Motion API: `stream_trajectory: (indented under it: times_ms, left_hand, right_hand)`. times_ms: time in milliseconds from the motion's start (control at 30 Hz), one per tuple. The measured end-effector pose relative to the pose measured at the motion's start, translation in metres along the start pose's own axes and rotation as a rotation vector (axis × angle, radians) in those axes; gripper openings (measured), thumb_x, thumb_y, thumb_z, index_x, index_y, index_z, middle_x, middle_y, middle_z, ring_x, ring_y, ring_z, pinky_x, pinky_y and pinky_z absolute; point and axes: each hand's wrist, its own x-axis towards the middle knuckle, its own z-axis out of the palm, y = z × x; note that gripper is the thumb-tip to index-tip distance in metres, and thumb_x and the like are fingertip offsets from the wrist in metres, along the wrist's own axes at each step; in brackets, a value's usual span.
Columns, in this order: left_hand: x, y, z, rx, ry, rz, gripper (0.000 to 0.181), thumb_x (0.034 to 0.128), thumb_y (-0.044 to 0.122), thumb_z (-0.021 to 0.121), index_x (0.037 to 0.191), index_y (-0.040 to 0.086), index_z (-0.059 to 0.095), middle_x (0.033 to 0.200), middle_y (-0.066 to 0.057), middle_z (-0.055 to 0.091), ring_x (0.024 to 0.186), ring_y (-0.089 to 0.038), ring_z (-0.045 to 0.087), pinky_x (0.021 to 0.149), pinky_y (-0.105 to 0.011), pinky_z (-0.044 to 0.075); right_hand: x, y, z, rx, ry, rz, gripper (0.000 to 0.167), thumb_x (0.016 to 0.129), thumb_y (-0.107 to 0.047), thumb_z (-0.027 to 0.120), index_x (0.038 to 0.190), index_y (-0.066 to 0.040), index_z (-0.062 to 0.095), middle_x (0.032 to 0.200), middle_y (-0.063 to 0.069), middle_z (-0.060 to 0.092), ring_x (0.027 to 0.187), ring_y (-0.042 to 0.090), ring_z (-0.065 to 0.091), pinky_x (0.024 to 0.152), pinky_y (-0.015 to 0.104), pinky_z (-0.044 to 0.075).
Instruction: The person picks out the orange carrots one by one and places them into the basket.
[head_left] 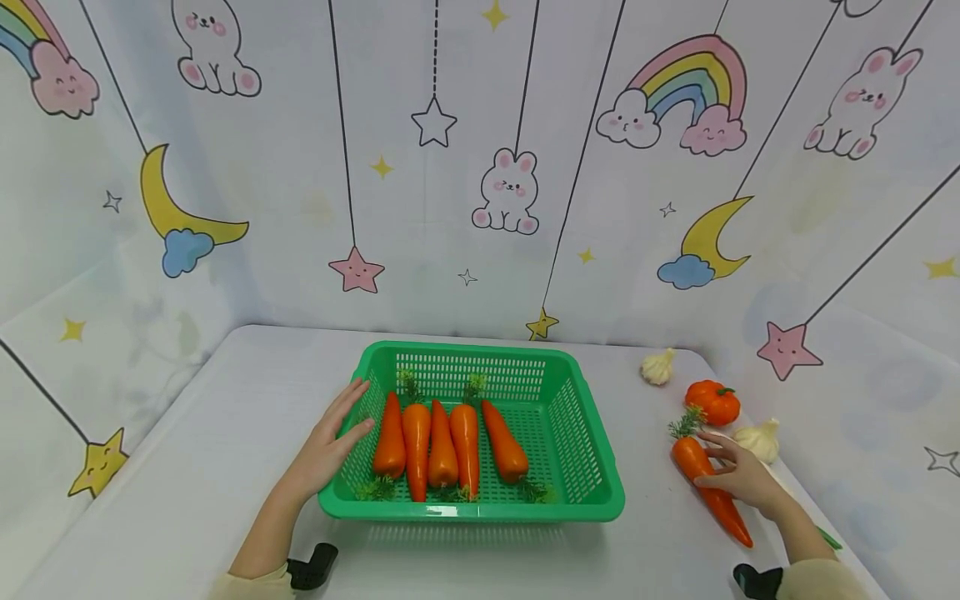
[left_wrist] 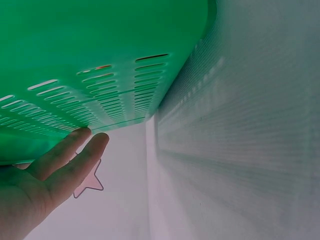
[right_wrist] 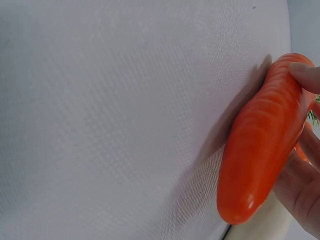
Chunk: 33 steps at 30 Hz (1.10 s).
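A green slotted plastic basket (head_left: 480, 511) holds several orange carrots (head_left: 463, 442) with leafy green tops, lying side by side. My left hand (head_left: 324, 450) is at the basket's left side, its fingers fairly straight along the rim. The left wrist view shows that hand (left_wrist: 45, 185) beside the slotted wall (left_wrist: 110, 30). On the table's right side, my right hand (head_left: 738, 475) grips another carrot (head_left: 727, 514) between thumb and fingers, its leafy top pointing away. In the right wrist view this carrot (right_wrist: 260, 145) lies close over the white surface; the hand hides part of it.
Beyond the right hand are an orange bell pepper (head_left: 712, 403) and a garlic bulb (head_left: 759, 440). A second garlic bulb (head_left: 657, 367) lies near the back edge. Beneath the right hand is a pale long thing (right_wrist: 262, 222), mostly hidden. A patterned cloth wall (head_left: 420, 292) stands behind the table.
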Motion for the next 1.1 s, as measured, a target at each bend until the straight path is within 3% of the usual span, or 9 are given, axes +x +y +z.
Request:
stream_trajectory:
  times_ms: [467,833,1100]
  left_hand:
    - [0.0,-0.003,0.001,-0.006,-0.001,0.006,0.055,0.0948,0.02,0.049,0.144,0.009,0.027,0.151,-0.013,0.013,0.136,-0.039,0.008,0.096,-0.07,0.012]
    - [0.001,-0.002,0.0,-0.006,-0.002,0.003,0.055,0.0949,0.02,0.049,0.144,0.009,0.027,0.151,-0.013,0.012,0.136,-0.039,0.008,0.096,-0.07,0.013]
    - [0.001,-0.001,0.0,-0.007,-0.002,0.009,0.055,0.0948,0.019,0.049,0.144,0.009,0.027,0.151,-0.013,0.013,0.136,-0.039,0.008,0.096,-0.07,0.013]
  right_hand:
    - [-0.002,-0.023,-0.001,0.033,0.036,0.048,0.078,0.083,-0.024,0.068,0.14,0.003,0.024,0.13,0.04,0.03,0.115,0.058,0.032,0.074,0.046,0.052]
    - [0.002,-0.048,0.001,0.113,0.058,-0.004,0.075,0.086,-0.027,0.064,0.143,-0.002,0.022,0.134,0.034,0.031,0.112,0.049,0.042,0.075,0.045,0.052]
    - [0.004,-0.077,0.001,0.14,0.075,-0.094,0.072,0.087,-0.023,0.063,0.143,-0.003,0.024,0.134,0.034,0.032,0.109,0.048,0.045,0.073,0.044,0.053]
